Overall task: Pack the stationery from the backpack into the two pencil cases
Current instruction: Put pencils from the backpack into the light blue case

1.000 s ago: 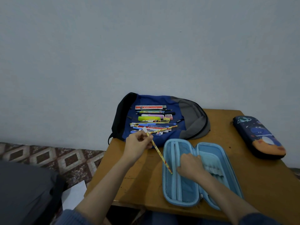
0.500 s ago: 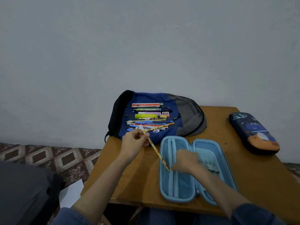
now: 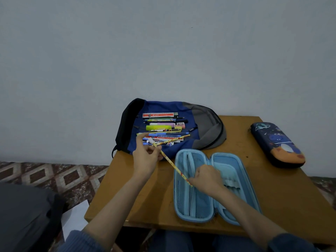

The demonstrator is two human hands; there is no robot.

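Pencil (image 3: 172,165) is pinched at its upper end in your left hand (image 3: 146,158), slanting down-right with its tip over the open blue pencil case (image 3: 183,202), right at your right hand (image 3: 207,180). That hand's curled on the case middle; can't tell if it grips the tip. Other stationery (image 3: 161,128) sits on the backpack (image 3: 205,124).

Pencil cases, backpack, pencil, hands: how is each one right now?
Light blue pencil case: open, lying flat.
Dark pencil case: closed.
Backpack: lying flat, stationery on top.
Yellow pencil: held slanting, tip at the open case.
Left hand: pinches the pencil.
Right hand: in the open case, grip unclear.
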